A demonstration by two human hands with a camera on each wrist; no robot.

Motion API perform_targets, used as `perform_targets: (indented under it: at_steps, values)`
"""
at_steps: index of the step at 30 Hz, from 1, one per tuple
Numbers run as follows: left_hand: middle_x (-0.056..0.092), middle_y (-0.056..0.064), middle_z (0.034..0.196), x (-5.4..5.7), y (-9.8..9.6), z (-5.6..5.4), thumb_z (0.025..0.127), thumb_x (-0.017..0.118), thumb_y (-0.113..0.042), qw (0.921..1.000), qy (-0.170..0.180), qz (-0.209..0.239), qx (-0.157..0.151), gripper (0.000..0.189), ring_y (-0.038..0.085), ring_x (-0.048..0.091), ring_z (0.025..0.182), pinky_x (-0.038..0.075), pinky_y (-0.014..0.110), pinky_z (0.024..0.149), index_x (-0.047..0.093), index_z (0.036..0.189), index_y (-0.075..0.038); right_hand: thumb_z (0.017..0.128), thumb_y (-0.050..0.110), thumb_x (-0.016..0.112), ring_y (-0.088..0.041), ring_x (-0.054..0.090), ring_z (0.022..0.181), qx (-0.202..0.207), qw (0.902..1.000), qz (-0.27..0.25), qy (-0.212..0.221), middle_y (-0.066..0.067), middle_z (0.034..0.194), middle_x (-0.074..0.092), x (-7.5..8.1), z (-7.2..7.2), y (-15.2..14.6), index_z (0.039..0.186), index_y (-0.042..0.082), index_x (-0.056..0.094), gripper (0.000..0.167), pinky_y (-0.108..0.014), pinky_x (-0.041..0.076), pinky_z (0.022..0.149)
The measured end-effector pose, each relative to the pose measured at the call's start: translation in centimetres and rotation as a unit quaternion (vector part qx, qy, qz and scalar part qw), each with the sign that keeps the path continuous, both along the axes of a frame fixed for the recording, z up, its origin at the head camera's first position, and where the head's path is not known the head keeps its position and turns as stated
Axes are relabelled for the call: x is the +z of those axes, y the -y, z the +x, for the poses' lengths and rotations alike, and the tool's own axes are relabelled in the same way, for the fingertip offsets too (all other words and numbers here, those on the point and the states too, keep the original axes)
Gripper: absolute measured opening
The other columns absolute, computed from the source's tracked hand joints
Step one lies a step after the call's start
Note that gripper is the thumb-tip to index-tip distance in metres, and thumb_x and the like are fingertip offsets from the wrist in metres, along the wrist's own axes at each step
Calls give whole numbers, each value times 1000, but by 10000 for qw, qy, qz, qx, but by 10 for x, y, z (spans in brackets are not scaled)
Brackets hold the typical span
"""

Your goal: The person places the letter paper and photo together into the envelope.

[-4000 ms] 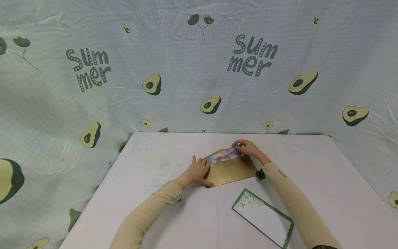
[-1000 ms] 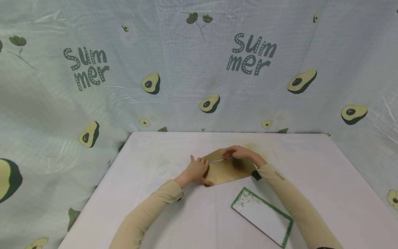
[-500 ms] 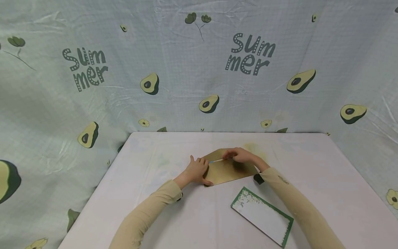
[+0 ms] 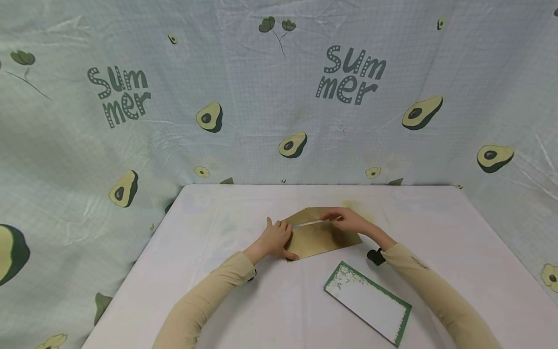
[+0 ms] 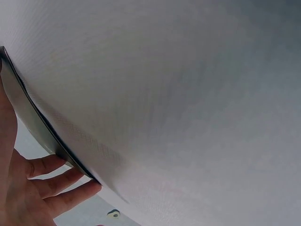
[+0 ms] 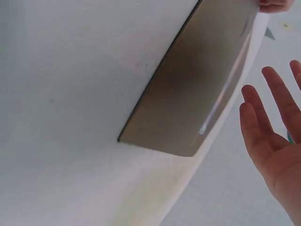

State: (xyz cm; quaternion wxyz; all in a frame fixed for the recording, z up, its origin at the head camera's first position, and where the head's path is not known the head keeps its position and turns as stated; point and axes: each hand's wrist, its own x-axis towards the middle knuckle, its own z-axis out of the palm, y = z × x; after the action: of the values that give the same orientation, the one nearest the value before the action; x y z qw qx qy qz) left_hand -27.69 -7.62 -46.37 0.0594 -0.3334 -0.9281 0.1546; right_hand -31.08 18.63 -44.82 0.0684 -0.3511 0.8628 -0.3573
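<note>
A gold-brown envelope (image 4: 316,242) lies flat on the table, its flap side facing away. Only a thin pale strip of a card (image 4: 307,224) shows at its opening; the same card edge (image 6: 218,103) is visible in the right wrist view. My left hand (image 4: 274,240) rests on the envelope's left end, thumb spread towards the near edge. In the left wrist view its fingers (image 5: 70,197) press along the envelope's border. Over the right part of the opening is my right hand (image 4: 347,221). The right wrist view shows its fingers (image 6: 280,96) loosely extended, holding nothing.
A white rectangular pad (image 4: 368,303) with a green floral border lies at an angle nearer to me, beside the right sleeve. A pale cloth (image 4: 244,291) covers the table. Behind it hangs a curtain (image 4: 244,87) printed with avocados.
Four seconds ago the card's colourful picture stuck out of the envelope; now just a strip shows. My right hand has since slid right and turned slightly. My left hand has stayed in place.
</note>
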Motion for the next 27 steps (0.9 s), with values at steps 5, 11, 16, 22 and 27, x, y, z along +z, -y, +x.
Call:
perform_targets:
  at_steps: [5,11,16,22,27]
  values:
    - [54,11,112,1,0,1,64,48,-79,10000,-10,-22,-14,89,27,56,101,39,57,88,46,114,-5,86,-6,44,-34,57,101,92,9998,-153,-17,-21,108,61,12,15,-6,110,-5,57,28,-40,47,84]
    - [53,12,113,3,0,1,65,48,-78,10000,49,-6,-12,89,28,55,102,38,57,88,46,115,-5,89,-1,47,-32,58,101,-136,9998,-91,-112,-20,109,61,23,37,-19,112,-5,56,25,-30,48,79]
    - [53,12,115,3,0,1,65,48,-78,10000,80,2,7,89,28,54,104,38,58,88,45,116,-5,88,0,49,-31,59,96,-209,9994,143,-225,-20,109,60,19,55,-35,114,-3,54,27,-33,50,74]
    - [53,12,116,2,0,1,65,47,-79,10000,44,-25,12,90,28,54,104,39,57,88,46,116,-5,87,7,54,-20,61,83,-125,9979,590,-251,-20,106,60,21,88,-51,116,-4,50,32,-27,50,65]
    - [53,12,116,2,-1,1,65,47,-79,10000,67,-20,17,90,28,54,104,38,57,88,45,117,-5,86,16,58,-10,59,74,-105,9964,841,-9,-19,102,60,22,118,-60,115,-4,50,36,-22,48,61]
